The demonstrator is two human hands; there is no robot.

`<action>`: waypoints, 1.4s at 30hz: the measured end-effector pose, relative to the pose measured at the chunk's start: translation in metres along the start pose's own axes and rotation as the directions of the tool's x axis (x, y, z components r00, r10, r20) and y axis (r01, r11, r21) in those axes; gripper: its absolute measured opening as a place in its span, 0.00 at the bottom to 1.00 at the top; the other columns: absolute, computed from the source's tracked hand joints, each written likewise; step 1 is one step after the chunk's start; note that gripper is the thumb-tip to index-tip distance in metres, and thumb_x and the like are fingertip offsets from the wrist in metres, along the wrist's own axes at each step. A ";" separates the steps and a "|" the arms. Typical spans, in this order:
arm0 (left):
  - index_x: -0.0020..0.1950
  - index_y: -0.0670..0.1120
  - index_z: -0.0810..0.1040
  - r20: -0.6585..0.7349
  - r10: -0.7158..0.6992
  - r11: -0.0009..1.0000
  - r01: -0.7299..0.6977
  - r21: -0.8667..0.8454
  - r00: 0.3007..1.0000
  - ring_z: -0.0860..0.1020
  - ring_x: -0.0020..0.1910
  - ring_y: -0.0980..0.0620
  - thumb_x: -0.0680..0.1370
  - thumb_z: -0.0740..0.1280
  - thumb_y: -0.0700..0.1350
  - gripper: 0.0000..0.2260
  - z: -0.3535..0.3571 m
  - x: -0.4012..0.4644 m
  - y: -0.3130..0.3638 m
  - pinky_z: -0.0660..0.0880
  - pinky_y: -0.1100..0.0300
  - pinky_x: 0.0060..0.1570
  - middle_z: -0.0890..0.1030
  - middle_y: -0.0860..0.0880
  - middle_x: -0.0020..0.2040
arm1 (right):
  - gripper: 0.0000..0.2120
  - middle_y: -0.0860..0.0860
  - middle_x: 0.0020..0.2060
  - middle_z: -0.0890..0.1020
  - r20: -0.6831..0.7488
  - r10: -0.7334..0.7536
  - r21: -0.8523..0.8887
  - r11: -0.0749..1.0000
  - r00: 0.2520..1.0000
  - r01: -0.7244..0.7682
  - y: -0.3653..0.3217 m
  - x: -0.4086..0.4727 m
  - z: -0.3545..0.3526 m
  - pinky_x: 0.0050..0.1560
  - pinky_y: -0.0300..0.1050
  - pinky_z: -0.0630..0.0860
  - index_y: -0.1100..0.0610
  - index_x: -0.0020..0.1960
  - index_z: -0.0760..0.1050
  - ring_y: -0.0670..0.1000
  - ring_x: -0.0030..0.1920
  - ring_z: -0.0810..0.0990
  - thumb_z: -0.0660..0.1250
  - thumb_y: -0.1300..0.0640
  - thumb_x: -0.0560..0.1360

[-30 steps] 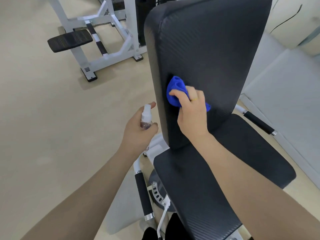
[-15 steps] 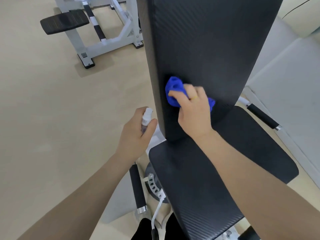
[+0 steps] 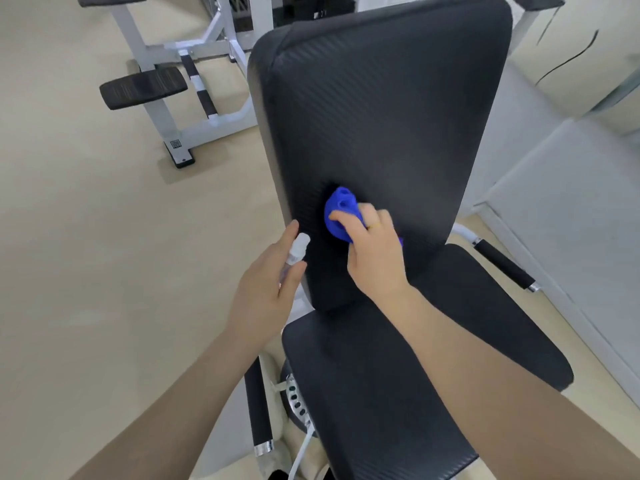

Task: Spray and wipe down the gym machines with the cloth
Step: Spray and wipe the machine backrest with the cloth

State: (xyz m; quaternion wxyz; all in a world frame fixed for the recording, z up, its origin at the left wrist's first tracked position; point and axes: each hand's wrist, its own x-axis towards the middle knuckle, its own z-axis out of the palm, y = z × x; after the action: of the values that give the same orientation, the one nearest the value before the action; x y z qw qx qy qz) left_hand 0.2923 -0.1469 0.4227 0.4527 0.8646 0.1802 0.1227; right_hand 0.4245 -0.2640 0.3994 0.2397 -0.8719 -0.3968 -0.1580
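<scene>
Backrest pad point(image 3: 381, 109): our right hand point(image 3: 375, 256) presses bunched blue cloth point(image 3: 341, 213) low on it for wiping; left hand point(image 3: 266, 289) grips spray bottle point(image 3: 296, 252) alongside, ready.

Beige gym floor and pale surroundings

A smooth beige floor point(image 3: 86, 237) fills the left side. To the right stand pale grey padded panels point(image 3: 571, 209), with a thin dark cable point(image 3: 568, 60) curving across the cream wall above.

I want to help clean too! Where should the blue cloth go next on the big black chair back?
Probably upward. The right hand presses the blue cloth low on the backrest, and most of the pad lies above it. The left hand holds the spray bottle beside the pad's edge.
</scene>
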 end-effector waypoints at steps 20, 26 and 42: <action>0.69 0.61 0.63 -0.050 0.088 0.977 -0.076 0.197 0.995 0.72 0.40 0.55 0.80 0.54 0.49 0.18 0.032 0.018 0.040 0.67 0.63 0.40 0.75 0.54 0.44 | 0.26 0.56 0.55 0.73 0.248 0.217 0.069 0.968 0.944 -0.241 0.048 -0.022 -0.026 0.41 0.52 0.76 0.56 0.62 0.72 0.57 0.45 0.71 0.62 0.73 0.67; 0.67 0.53 0.63 0.094 0.264 0.767 -0.268 0.583 0.960 0.67 0.21 0.48 0.77 0.52 0.52 0.18 0.053 0.037 0.052 0.63 0.61 0.18 0.70 0.47 0.34 | 0.30 0.55 0.57 0.71 0.191 0.275 -0.027 0.961 0.942 -0.275 0.060 0.022 -0.046 0.36 0.46 0.70 0.51 0.68 0.66 0.56 0.47 0.69 0.60 0.72 0.69; 0.65 0.52 0.67 0.454 0.181 0.179 -0.483 0.857 0.873 0.64 0.29 0.50 0.68 0.63 0.36 0.27 0.153 0.098 0.113 0.61 0.60 0.24 0.69 0.47 0.41 | 0.23 0.54 0.55 0.72 0.439 0.702 0.009 0.621 0.561 -0.784 0.165 -0.114 -0.085 0.42 0.42 0.65 0.53 0.67 0.66 0.50 0.43 0.69 0.57 0.66 0.74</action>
State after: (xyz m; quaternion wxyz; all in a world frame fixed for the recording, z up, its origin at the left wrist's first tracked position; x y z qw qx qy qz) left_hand 0.4612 -0.2775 0.4350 -0.1818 0.9824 -0.0357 -0.0247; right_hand 0.4712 -0.4745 0.3694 0.2864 -0.9403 -0.0436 0.1786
